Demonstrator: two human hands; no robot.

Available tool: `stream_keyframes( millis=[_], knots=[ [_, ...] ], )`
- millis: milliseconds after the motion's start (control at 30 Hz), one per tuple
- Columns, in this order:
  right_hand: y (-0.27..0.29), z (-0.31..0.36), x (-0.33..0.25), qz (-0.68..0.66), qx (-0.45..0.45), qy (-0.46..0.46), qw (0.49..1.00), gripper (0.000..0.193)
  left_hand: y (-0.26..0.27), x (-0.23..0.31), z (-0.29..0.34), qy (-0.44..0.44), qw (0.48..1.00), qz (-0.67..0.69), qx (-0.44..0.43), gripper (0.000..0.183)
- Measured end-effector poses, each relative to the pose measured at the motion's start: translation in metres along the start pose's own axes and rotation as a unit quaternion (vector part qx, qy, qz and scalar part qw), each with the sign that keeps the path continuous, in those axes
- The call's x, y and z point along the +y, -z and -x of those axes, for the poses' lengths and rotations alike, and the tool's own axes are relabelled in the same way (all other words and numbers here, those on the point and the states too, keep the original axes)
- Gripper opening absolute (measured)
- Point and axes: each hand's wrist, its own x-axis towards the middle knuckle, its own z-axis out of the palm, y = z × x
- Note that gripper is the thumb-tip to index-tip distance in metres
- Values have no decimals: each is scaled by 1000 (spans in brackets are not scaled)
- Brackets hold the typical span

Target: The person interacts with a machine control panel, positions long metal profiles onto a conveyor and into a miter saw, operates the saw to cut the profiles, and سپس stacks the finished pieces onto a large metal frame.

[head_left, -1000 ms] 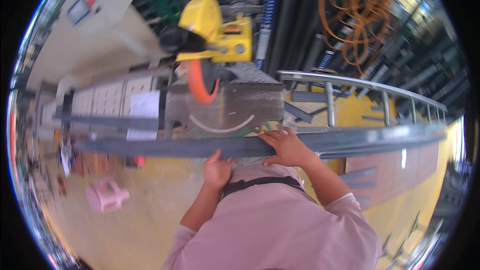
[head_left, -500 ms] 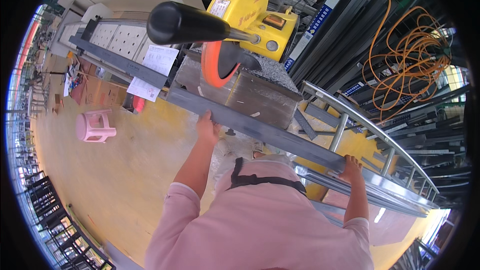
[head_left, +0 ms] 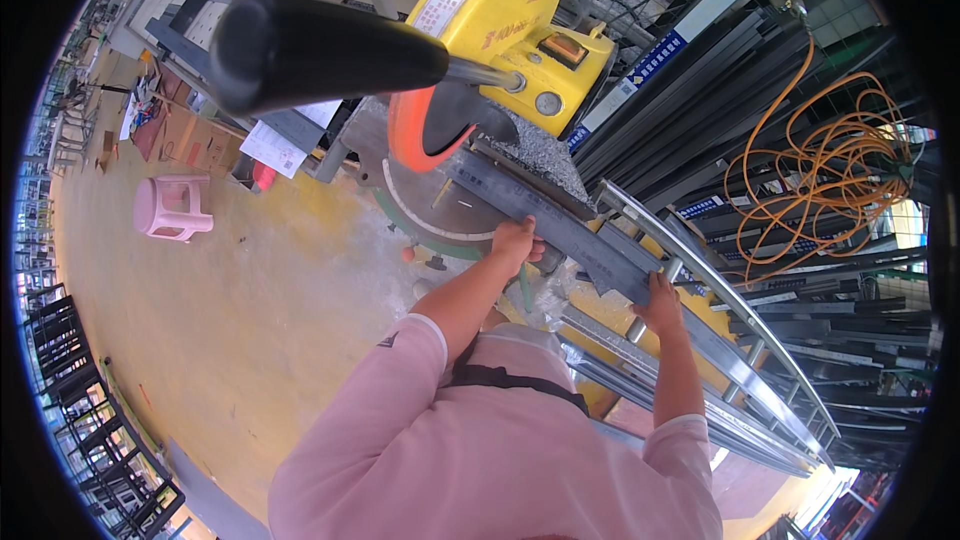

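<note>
A dark grey metal profile [head_left: 585, 246] lies across the table of a yellow cut-off saw [head_left: 500, 0], close to the fence. Its left end sits just beside the orange blade guard [head_left: 412, 130]. My left hand [head_left: 514, 242] is closed on the profile's near edge, right of the guard. Farther right, my right hand [head_left: 658, 304] grips the same profile, its thumb side partly hidden. The saw's long black handle [head_left: 330, 55] reaches out to the left above the table. A curved angle scale [head_left: 420, 215] shows along the table's front.
A silver rail frame [head_left: 735, 300] runs off to the right, with long metal profiles [head_left: 700, 400] beside it. Orange hose [head_left: 800, 170] hangs coiled at the right. Dark profiles [head_left: 650, 130] lean behind the saw. A pink stool [head_left: 174, 208] stands on the floor at left.
The profile has moved right and back toward the fence, uncovering the table's curved front. Both hands moved with it, and my left hand is now closer to my right.
</note>
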Motion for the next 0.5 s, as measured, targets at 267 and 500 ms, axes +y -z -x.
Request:
stream_keyframes(
  millis=[267, 500],
  knots=[
    [13, -7, -12, 25, 14, 7, 1000, 81, -8, 20, 1, 32, 986, -162, 20, 45],
    [22, -14, -3, 7, -23, 20, 1000, 80, -4, 26, -3, 66, 977, -201, 13, 50]
  ],
)
